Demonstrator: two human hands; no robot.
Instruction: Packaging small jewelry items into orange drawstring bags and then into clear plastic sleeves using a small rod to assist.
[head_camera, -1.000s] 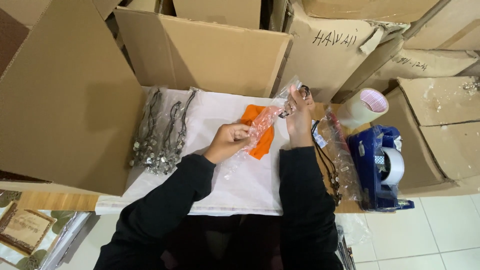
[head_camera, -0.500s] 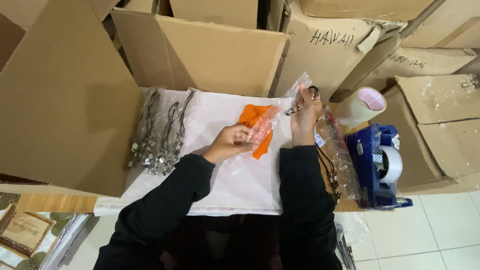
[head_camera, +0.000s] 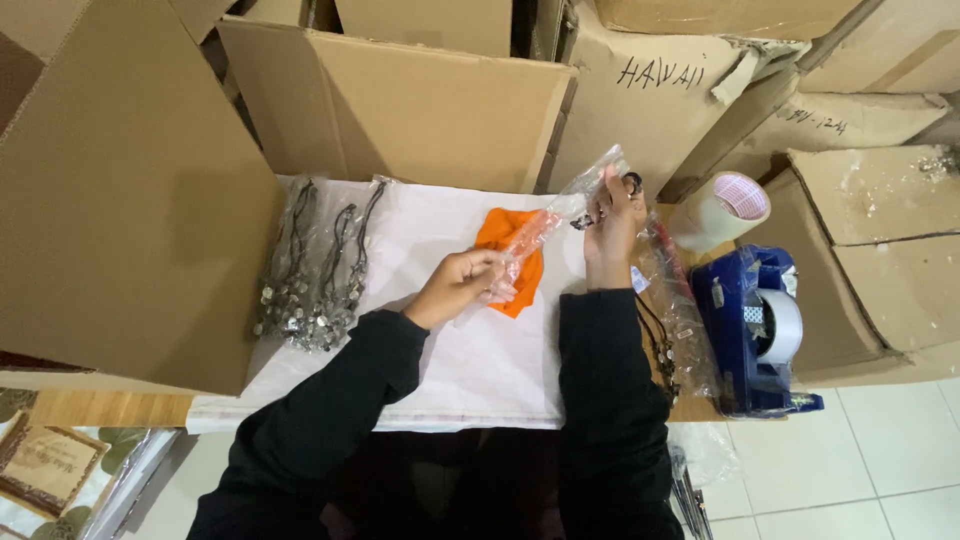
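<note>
My left hand (head_camera: 462, 284) grips the near end of a long clear plastic bag (head_camera: 545, 225) held above the white sheet (head_camera: 470, 350). My right hand (head_camera: 612, 222) pinches the bag's far end together with a small dark metal piece (head_camera: 630, 183). The bag stretches slantwise between both hands. Under it lies a crumpled orange cloth (head_camera: 512, 250). Both sleeves are black.
Several bagged dark necklaces (head_camera: 315, 270) lie at the sheet's left. More clear bags with cords (head_camera: 672, 310) lie at the right, beside a blue tape dispenser (head_camera: 755, 330) and a tape roll (head_camera: 722, 208). Cardboard boxes (head_camera: 400, 100) stand behind and on both sides.
My right hand has moved the bag's far end up and away, stretching the bag out. My left hand has slid slightly toward me and left.
</note>
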